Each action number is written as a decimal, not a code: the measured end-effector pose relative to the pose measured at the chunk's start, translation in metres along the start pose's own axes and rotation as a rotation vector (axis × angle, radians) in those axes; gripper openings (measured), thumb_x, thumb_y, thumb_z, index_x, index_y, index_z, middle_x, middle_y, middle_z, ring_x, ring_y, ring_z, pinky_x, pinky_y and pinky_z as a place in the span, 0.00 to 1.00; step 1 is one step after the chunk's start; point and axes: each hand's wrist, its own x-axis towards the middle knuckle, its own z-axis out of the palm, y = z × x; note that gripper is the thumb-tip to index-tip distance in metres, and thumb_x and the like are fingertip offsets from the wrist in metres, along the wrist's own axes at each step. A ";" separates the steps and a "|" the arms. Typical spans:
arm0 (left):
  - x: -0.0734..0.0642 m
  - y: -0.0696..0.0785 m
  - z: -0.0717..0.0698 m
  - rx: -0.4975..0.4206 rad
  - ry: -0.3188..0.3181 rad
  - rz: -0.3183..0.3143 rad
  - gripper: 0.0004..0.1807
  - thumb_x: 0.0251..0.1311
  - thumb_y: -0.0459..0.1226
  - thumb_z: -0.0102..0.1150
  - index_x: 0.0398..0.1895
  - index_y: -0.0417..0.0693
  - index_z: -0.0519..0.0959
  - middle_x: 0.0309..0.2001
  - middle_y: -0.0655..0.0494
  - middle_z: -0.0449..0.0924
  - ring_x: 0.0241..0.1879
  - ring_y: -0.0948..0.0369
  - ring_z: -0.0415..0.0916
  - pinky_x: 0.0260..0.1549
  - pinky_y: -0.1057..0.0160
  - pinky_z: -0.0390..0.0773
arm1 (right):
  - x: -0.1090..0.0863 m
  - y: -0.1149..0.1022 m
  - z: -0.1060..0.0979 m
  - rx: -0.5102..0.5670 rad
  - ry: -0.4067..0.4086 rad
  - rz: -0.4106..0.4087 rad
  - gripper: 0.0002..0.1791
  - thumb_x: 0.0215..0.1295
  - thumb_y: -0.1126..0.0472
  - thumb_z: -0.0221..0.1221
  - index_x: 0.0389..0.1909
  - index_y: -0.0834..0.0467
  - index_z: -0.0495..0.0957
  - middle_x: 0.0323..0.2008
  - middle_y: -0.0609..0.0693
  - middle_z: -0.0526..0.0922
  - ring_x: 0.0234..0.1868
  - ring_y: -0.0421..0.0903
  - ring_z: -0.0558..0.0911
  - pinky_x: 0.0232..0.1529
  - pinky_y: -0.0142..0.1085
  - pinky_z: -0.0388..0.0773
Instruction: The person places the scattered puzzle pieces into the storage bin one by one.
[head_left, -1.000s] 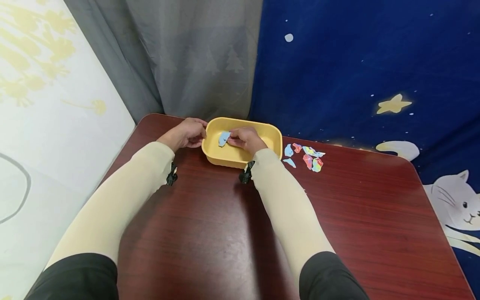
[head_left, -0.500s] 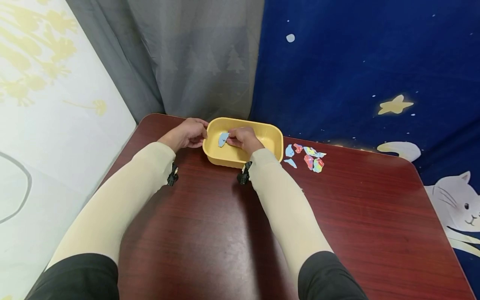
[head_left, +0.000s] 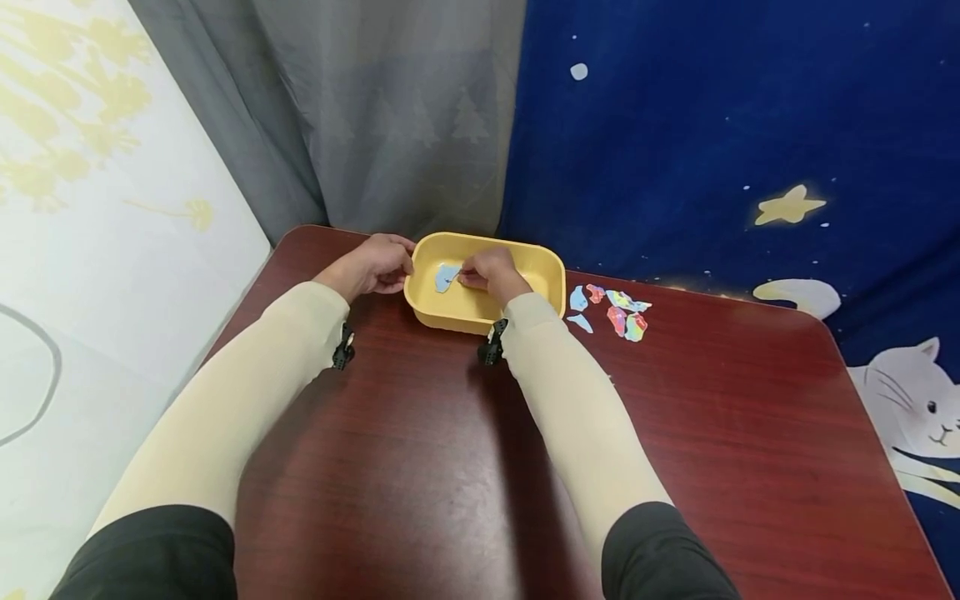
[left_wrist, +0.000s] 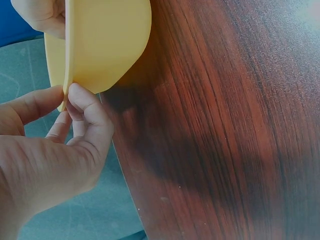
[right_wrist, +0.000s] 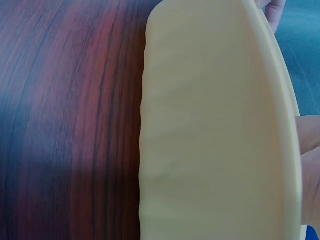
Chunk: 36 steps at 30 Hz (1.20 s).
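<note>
Left hand point(head_left: 381, 265) pinches yellow tub point(head_left: 450, 321) at its left end | right hand point(head_left: 491, 272) is inside, at right edge of blue piece point(head_left: 446, 278) in tub's left half; pinch or mere touch, cannot tell | loose pieces point(head_left: 617, 322) lie on table point(head_left: 420, 467), right of tub | risk: left-hand tug or right-hand drag could skew blue piece

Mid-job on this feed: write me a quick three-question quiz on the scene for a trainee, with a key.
1. What is the left hand pinching?
A) the right sleeve
B) the yellow tub, by its rim
C) the curtain
2. True or false: the right hand is inside the tub, at a light blue piece.
3. Fill in: in the head view, the loose pieces lie on the table to the tub's ____.

Key: 1 B; 2 true; 3 right
</note>
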 end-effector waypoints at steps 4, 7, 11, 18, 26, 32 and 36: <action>0.001 0.000 -0.001 0.005 0.000 -0.003 0.26 0.65 0.29 0.49 0.66 0.50 0.67 0.35 0.50 0.72 0.23 0.61 0.72 0.27 0.66 0.79 | 0.004 0.000 -0.003 0.012 -0.003 -0.005 0.08 0.61 0.76 0.58 0.40 0.71 0.80 0.33 0.61 0.85 0.28 0.48 0.85 0.34 0.34 0.84; 0.001 0.001 -0.002 0.007 -0.005 -0.004 0.26 0.65 0.29 0.49 0.67 0.50 0.66 0.34 0.50 0.73 0.22 0.61 0.72 0.26 0.66 0.79 | 0.005 -0.001 -0.005 0.025 -0.019 0.010 0.10 0.61 0.75 0.58 0.43 0.71 0.80 0.37 0.62 0.85 0.32 0.50 0.86 0.39 0.36 0.84; 0.002 0.000 -0.003 0.011 -0.009 -0.006 0.27 0.65 0.29 0.49 0.68 0.51 0.66 0.33 0.51 0.73 0.21 0.62 0.72 0.26 0.67 0.78 | 0.001 -0.005 -0.009 0.050 -0.027 0.018 0.15 0.62 0.74 0.58 0.50 0.71 0.78 0.44 0.63 0.83 0.37 0.51 0.85 0.51 0.39 0.80; 0.005 -0.001 -0.005 0.012 -0.023 -0.005 0.28 0.65 0.28 0.48 0.69 0.49 0.65 0.34 0.50 0.73 0.22 0.62 0.72 0.25 0.67 0.78 | -0.011 -0.012 -0.028 0.096 -0.020 -0.006 0.13 0.63 0.71 0.59 0.48 0.68 0.78 0.40 0.61 0.84 0.32 0.49 0.85 0.46 0.38 0.82; 0.007 -0.004 -0.011 0.020 -0.015 0.000 0.27 0.65 0.29 0.48 0.68 0.49 0.65 0.38 0.49 0.72 0.24 0.61 0.72 0.29 0.66 0.79 | -0.019 -0.017 -0.046 0.132 0.000 -0.008 0.13 0.65 0.70 0.59 0.49 0.68 0.78 0.45 0.64 0.83 0.40 0.53 0.87 0.46 0.40 0.82; 0.007 -0.006 -0.015 0.005 -0.018 -0.002 0.28 0.64 0.28 0.49 0.68 0.49 0.65 0.32 0.52 0.72 0.22 0.62 0.72 0.28 0.66 0.79 | -0.020 -0.020 -0.059 0.172 -0.006 -0.023 0.14 0.65 0.71 0.58 0.51 0.69 0.76 0.48 0.66 0.82 0.39 0.54 0.87 0.48 0.41 0.81; 0.006 -0.007 -0.017 0.010 -0.018 0.006 0.28 0.64 0.28 0.48 0.69 0.49 0.64 0.32 0.53 0.72 0.23 0.61 0.72 0.29 0.65 0.79 | -0.024 -0.021 -0.068 0.168 -0.004 -0.039 0.15 0.65 0.70 0.58 0.52 0.69 0.75 0.49 0.66 0.81 0.44 0.55 0.86 0.47 0.40 0.82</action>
